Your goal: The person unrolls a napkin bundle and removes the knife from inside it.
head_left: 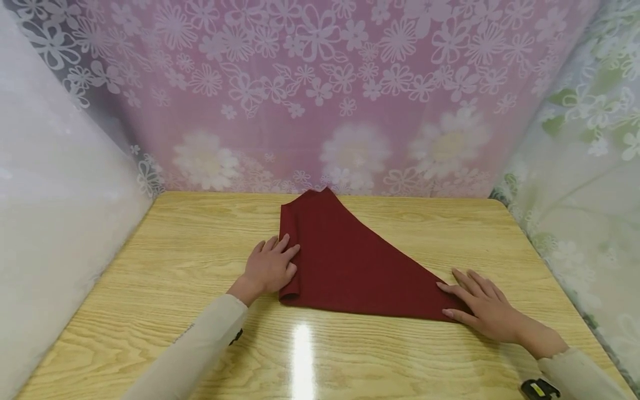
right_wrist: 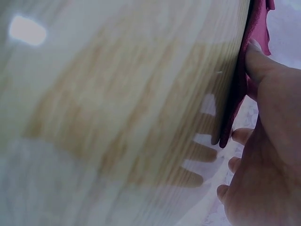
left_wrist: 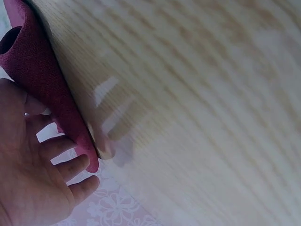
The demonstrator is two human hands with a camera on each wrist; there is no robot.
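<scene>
A dark red folded cloth lies on the wooden table, broad at the left and narrowing to a point at the right. Along its left side a strip is turned over, with a rolled opening at the near corner. On that strip rests my left hand, fingers spread and relaxed; the left wrist view shows the left hand beside the raised roll of red cloth. My right hand lies over the narrow right tip, hiding its end. In the right wrist view, the right thumb touches the cloth edge.
The light wooden table has a glossy top that reflects light near its front. A pink flowered curtain hangs behind its far edge. Pale sheets hang at the left and right sides.
</scene>
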